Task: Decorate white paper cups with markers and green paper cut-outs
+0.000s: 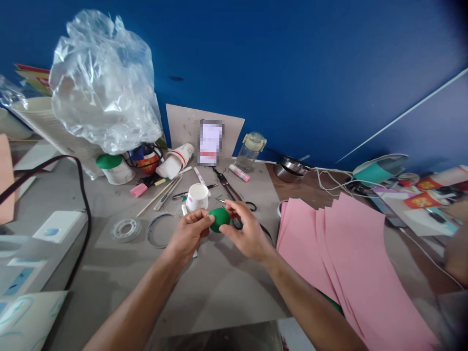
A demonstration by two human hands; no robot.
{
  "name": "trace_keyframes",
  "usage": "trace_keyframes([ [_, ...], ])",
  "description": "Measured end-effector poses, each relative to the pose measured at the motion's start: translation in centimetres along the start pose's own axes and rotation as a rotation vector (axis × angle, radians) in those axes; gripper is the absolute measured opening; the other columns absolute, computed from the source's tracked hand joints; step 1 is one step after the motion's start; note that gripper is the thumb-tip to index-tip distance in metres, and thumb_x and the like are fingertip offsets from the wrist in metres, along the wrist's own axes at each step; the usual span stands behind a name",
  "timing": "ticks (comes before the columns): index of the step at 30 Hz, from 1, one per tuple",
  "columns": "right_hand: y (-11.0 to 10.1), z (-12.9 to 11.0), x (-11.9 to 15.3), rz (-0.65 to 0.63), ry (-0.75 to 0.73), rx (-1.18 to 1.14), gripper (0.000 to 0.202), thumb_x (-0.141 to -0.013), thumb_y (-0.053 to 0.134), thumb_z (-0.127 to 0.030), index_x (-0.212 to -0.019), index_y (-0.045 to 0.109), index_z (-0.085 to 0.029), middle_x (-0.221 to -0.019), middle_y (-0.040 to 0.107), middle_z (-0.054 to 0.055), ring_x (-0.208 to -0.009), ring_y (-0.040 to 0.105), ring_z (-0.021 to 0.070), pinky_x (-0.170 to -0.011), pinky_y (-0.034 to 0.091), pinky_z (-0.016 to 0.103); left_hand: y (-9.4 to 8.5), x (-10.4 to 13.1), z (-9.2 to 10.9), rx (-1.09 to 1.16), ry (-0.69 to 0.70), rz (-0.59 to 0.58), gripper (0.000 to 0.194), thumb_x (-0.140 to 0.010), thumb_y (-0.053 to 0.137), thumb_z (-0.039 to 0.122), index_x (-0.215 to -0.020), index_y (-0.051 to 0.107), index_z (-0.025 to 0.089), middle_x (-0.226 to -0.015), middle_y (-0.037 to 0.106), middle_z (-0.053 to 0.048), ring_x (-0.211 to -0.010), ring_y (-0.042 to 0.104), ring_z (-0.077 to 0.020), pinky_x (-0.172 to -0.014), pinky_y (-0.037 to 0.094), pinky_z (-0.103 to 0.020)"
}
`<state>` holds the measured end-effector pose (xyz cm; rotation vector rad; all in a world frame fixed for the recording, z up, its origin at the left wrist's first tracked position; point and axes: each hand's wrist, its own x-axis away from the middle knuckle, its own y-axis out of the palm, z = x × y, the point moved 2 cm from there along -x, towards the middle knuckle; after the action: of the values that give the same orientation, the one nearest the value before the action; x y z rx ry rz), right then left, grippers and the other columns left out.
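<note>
A small round green piece (220, 220) is held up over the grey table mat, between both hands. My left hand (193, 230) pinches its left edge with thumb and forefinger. My right hand (248, 231) has its thumb and fingers around the right side of the same piece. Just behind my left hand a white paper cup (197, 197) stands upside down. Black-handled scissors (250, 206) lie partly hidden behind my right hand. A roll of clear tape (126, 229) and a larger tape ring (161, 230) rest to the left.
Pink sheets (307, 243) cover the right side. Behind are a phone (210, 141) on a board, a glass jar (248, 152), a glue stick (239, 173) and metal bowls (290, 169). A plastic bag (104, 83) and a green-topped cup (115, 169) stand left. Another person's arm (457, 243) is far right.
</note>
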<state>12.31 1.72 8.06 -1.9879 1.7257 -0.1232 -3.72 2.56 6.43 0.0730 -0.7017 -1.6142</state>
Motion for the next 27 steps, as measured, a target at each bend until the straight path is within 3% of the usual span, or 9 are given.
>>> trace_keyframes([
  [4, -0.2, 0.6, -0.6, -0.074, 0.396, -0.487, 0.042, -0.07, 0.073, -0.027, -0.11, 0.06, -0.02, -0.094, 0.067, 0.004, -0.086, 0.063, 0.0178, -0.081, 0.051, 0.034, -0.4, -0.5, -0.2, -0.126, 0.048, -0.076, 0.03, -0.059, 0.084, 0.038, -0.064, 0.065, 0.015, -0.056, 0.052, 0.003, -0.051, 0.039, -0.0059, -0.048, 0.029, -0.018],
  [7, 0.1, 0.6, -0.6, -0.043, 0.515, -0.724, 0.044, -0.063, 0.078, -0.023, -0.103, 0.059, -0.02, -0.085, 0.068, 0.0, -0.077, 0.062, 0.0141, -0.074, 0.048, 0.027, -0.4, -0.5, -0.3, -0.148, 0.036, -0.077, 0.031, -0.059, 0.084, 0.04, -0.065, 0.067, 0.015, -0.056, 0.052, 0.003, -0.05, 0.038, -0.0066, -0.048, 0.027, -0.019],
  [15, 1.9, 0.7, -0.1, 0.187, 0.418, -0.828, 0.045, -0.062, 0.077, -0.018, -0.1, 0.052, -0.024, -0.078, 0.064, -0.004, -0.071, 0.06, 0.0128, -0.071, 0.046, 0.026, 0.5, -0.2, -0.8, 0.036, -0.017, -0.033, 0.03, -0.054, 0.088, 0.035, -0.063, 0.067, 0.015, -0.055, 0.051, 0.004, -0.05, 0.038, -0.0052, -0.05, 0.032, -0.018],
  [18, 2.1, 0.8, 0.0, 0.186, 0.435, -0.835, 0.044, -0.06, 0.078, -0.019, -0.097, 0.054, -0.023, -0.08, 0.063, -0.004, -0.072, 0.059, 0.0131, -0.07, 0.046, 0.026, 0.4, -0.2, -1.0, 0.087, -0.055, -0.012, 0.029, -0.051, 0.089, 0.03, -0.06, 0.066, 0.015, -0.056, 0.056, 0.003, -0.054, 0.045, -0.0058, -0.054, 0.036, -0.017],
  [21, 2.0, 1.0, 0.0, 0.139, 0.508, -0.888, 0.042, -0.059, 0.078, -0.021, -0.096, 0.058, -0.022, -0.082, 0.064, -0.002, -0.074, 0.059, 0.0136, -0.07, 0.044, 0.026, 0.2, -0.3, -1.1, 0.089, -0.096, -0.065, 0.027, -0.051, 0.089, 0.028, -0.062, 0.068, 0.015, -0.064, 0.064, 0.0, -0.061, 0.053, -0.0088, -0.06, 0.041, -0.019],
  [27, 2.1, 1.3, 0.0, 0.114, 0.551, -0.857, 0.042, -0.059, 0.076, -0.02, -0.095, 0.055, -0.021, -0.078, 0.064, -0.003, -0.071, 0.059, 0.013, -0.069, 0.043, 0.026, 0.1, -0.3, -1.2, -0.014, -0.117, -0.06, 0.03, -0.048, 0.089, 0.03, -0.06, 0.067, 0.014, -0.059, 0.062, 0.001, -0.057, 0.051, -0.0089, -0.057, 0.038, -0.02],
])
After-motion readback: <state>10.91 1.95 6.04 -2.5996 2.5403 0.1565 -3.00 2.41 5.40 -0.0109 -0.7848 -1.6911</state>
